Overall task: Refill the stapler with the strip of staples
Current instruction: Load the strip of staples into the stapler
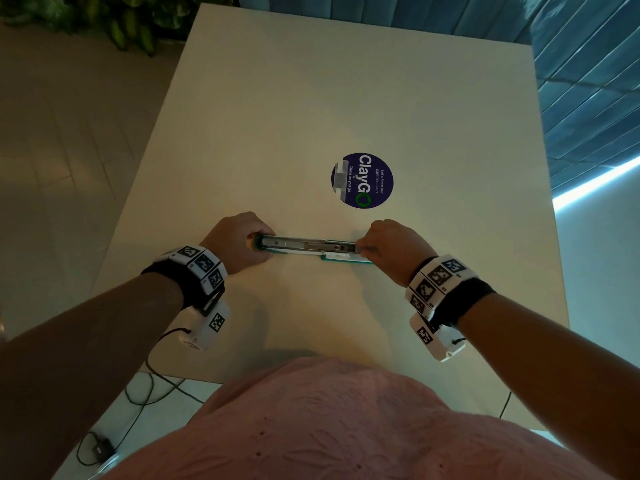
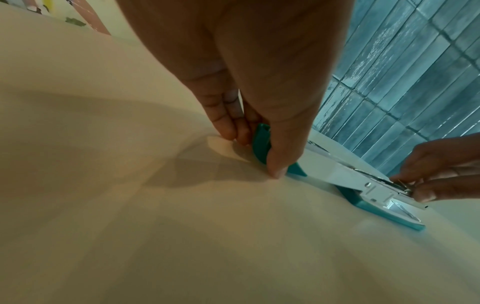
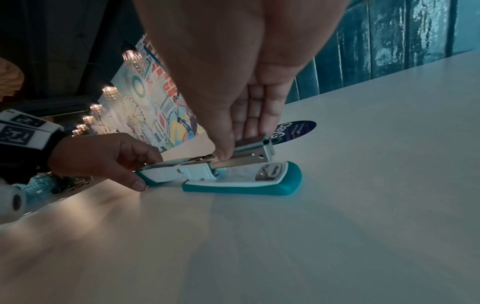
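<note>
A teal and white stapler point(image 1: 304, 247) lies opened out flat on the pale table point(image 1: 346, 98), close in front of the person and just nearer than a round dark blue sticker point(image 1: 362, 180) on the tabletop. Its long axis runs left to right across the person's view. The cover has swung out to the left, while the teal base point(image 3: 244, 188) with its metal plate lies to the right, flat on the table. The metal staple channel point(image 3: 249, 153) sits above the base with its front end pointing to the right, raised a little above the base. The left hand point(image 1: 235, 242) grips the far left end of the cover, thumb on the near side and curled fingers on the far side, with the thumb tip touching the table. The right hand point(image 1: 391, 249) reaches down over the channel, its thumb and fingers closed on the metal part near the hinge. Whether a strip of staples is between those fingertips cannot be told, since the fingers cover that spot. Both wrists carry bands with black and white square markers point(image 1: 201, 263).
</note>
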Action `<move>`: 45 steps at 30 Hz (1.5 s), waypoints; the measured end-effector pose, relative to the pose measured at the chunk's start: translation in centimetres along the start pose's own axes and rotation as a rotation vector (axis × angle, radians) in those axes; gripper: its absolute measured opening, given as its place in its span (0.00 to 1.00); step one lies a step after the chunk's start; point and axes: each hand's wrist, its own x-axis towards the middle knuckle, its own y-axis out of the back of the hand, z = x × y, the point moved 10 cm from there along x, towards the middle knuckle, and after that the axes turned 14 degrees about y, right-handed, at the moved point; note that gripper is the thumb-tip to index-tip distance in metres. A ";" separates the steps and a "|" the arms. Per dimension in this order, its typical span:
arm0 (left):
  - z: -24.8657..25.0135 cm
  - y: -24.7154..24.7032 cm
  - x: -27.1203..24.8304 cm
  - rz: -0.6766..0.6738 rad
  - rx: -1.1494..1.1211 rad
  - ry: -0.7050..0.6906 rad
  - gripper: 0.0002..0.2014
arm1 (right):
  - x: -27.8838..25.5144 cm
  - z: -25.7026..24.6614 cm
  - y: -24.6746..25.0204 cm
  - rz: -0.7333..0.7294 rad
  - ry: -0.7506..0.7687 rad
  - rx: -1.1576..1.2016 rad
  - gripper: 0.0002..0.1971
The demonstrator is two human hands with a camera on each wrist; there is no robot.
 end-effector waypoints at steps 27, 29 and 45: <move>0.2 0.3 0.1 0.010 0.001 0.024 0.14 | -0.7 0.2 -0.1 -0.048 0.030 -0.016 0.16; 0.2 0.3 -0.1 0.012 -0.010 0.029 0.14 | -0.7 0.2 -0.2 -0.039 0.027 -0.016 0.15; 0.3 0.2 -0.2 -0.027 -0.001 0.035 0.15 | -3.0 3.0 0.1 0.253 -0.095 0.260 0.09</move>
